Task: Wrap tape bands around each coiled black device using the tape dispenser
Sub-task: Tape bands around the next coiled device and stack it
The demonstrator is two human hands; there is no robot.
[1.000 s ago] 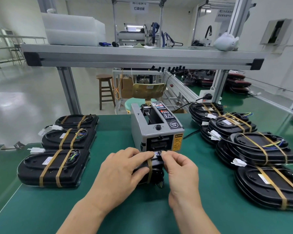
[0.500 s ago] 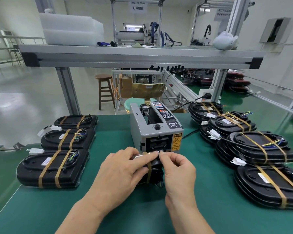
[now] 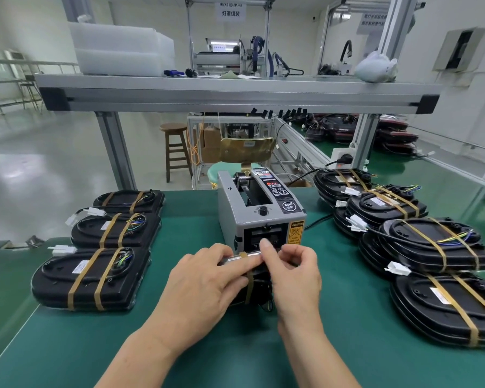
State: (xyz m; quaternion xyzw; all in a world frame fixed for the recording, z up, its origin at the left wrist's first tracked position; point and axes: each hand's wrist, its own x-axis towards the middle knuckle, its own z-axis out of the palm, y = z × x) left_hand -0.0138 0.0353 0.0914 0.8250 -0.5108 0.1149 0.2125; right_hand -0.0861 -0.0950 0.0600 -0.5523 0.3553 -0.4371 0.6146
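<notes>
Green mat (image 3: 179, 345), workbench top.

- Tape dispenser (image 3: 259, 217), grey: one, centre, outlet facing the person.
- Black device (image 3: 259, 287) in work: one, on the mat just before the dispenser outlet, with one tan tape band (image 3: 249, 284) around it.
  - Left hand (image 3: 205, 284) grips it, fingers laid over its top edge.
  - Right hand (image 3: 294, 275) pinches that same edge beside the band, fingers curled.
- Banded devices, left row (image 3: 95, 275): three, two bands each.
- Banded devices, right pile (image 3: 431, 245): at least four, overlapping. The lower ones are partly hidden.
- Translucent bins (image 3: 118, 49): stacked on the upper shelf (image 3: 235, 92). Contents cannot be told.
</notes>
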